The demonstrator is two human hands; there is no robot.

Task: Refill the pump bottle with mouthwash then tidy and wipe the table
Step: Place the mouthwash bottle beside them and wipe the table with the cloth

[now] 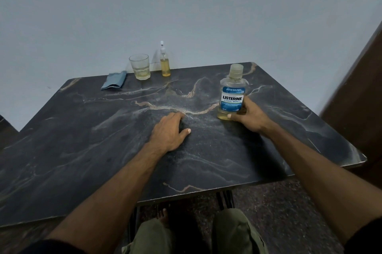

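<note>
The mouthwash bottle (232,91) stands upright on the dark marbled worktop (103,150) at about two o'clock from its centre. It is clear plastic with a blue label, its cap is on, and a shallow layer of pale yellow liquid sits at the bottom. The right hand (247,115) curls round its lower half, thumb across the front. The left hand (168,131) lies flat on the worktop near the centre, fingers straight. At twelve o'clock, by the wall, stand the slim pump bottle (165,63) with yellow liquid, a glass (140,66) just beside it, and a folded blue cloth (114,80).
</note>
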